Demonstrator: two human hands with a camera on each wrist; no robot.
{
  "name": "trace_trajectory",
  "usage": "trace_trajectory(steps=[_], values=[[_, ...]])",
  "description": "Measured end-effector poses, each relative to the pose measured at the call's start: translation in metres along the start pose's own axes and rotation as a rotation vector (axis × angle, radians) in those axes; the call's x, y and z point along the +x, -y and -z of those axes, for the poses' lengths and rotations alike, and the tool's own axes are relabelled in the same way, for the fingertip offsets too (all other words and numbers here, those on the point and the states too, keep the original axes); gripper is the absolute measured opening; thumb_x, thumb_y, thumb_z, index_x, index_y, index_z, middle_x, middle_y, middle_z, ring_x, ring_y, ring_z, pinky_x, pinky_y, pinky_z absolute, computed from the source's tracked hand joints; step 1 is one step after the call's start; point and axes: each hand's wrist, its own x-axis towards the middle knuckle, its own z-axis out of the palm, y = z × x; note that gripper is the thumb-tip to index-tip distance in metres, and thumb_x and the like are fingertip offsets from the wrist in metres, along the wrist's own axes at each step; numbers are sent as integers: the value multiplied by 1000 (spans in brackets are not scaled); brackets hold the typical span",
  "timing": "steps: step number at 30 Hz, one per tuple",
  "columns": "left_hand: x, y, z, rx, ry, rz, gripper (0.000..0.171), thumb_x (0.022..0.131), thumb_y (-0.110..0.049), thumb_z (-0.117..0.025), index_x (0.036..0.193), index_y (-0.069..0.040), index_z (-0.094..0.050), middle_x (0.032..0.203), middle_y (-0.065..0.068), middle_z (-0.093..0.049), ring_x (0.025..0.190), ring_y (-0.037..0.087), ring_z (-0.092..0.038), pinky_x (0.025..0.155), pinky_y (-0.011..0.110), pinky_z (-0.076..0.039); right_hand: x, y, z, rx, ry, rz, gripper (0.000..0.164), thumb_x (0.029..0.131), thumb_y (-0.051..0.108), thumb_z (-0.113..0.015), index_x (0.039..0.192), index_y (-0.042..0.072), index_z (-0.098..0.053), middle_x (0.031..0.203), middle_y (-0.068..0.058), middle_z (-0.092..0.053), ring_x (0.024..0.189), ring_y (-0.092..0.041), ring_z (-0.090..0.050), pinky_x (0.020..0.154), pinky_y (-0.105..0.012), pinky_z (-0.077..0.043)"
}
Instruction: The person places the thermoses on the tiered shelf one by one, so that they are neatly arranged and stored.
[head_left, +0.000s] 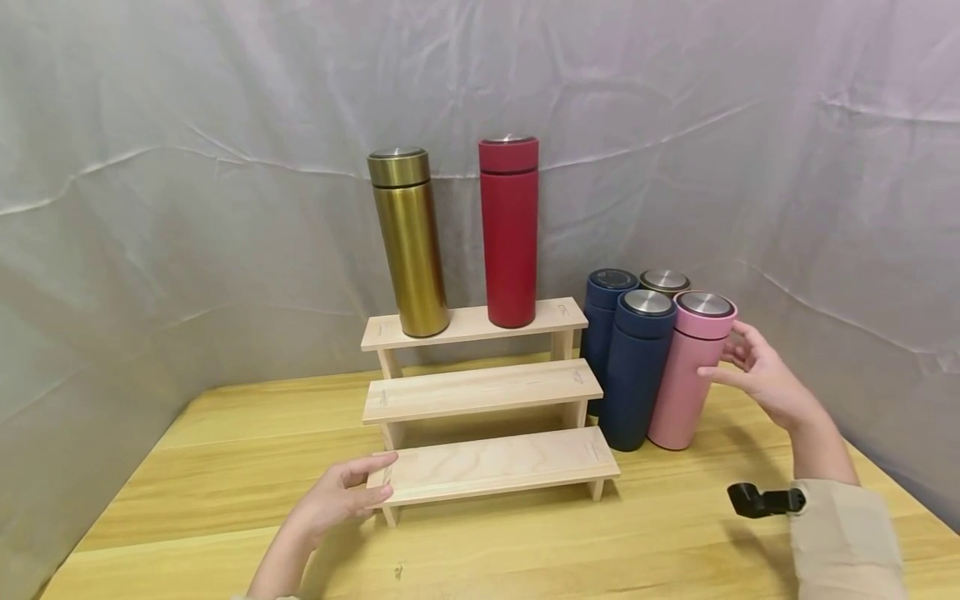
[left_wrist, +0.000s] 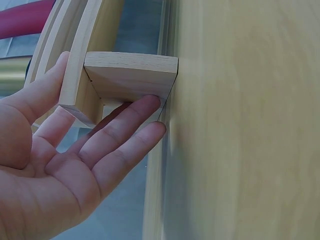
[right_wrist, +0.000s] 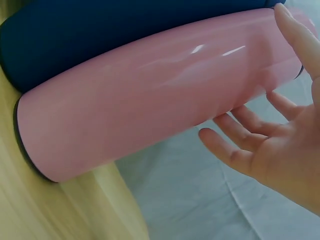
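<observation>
My left hand (head_left: 337, 496) pinches the left end of the lowest step of a three-step wooden display stand (head_left: 495, 462). In the left wrist view, the thumb lies on the step's board and other fingers reach beside its leg (left_wrist: 132, 75). My right hand (head_left: 768, 375) is at the right side of a pink thermos bottle (head_left: 690, 375), thumb in front and fingers spread around its upper part. The right wrist view shows the fingers loosely bent beside the pink bottle (right_wrist: 150, 95); firm contact cannot be made out. That bottle stands upright on the table.
A gold thermos (head_left: 412, 258) and a red thermos (head_left: 510, 242) stand on the top step. Two dark blue thermoses, one in front (head_left: 637, 383) and one behind (head_left: 600, 325), crowd the pink one. Another silver-topped bottle (head_left: 665, 282) is mostly hidden. Grey cloth (head_left: 262, 208) surrounds the wooden table (head_left: 225, 467).
</observation>
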Motion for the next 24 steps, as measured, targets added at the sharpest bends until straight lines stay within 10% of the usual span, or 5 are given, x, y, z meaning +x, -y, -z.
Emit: trace_trajectory(steps=[7, 24], values=[[-1, 1, 0, -8, -3, 10, 54, 85, -17, -61, 130, 5, -39, 136, 31, -25, 115, 51, -30, 82, 56, -41, 2, -9, -4, -34, 78, 9, 65, 81, -4, -61, 130, 22, -27, 106, 14, -51, 96, 2, -49, 74, -15, -43], [-1, -1, -1, -12, -5, 13, 55, 85, -17, -62, 129, 5, -39, 135, 33, -26, 112, 47, -37, 82, 55, -42, 2, -20, -8, -81, 172, -87, 69, 79, 1, -64, 130, -8, -19, 114, -9, -45, 95, -1, -49, 75, -19, -45]])
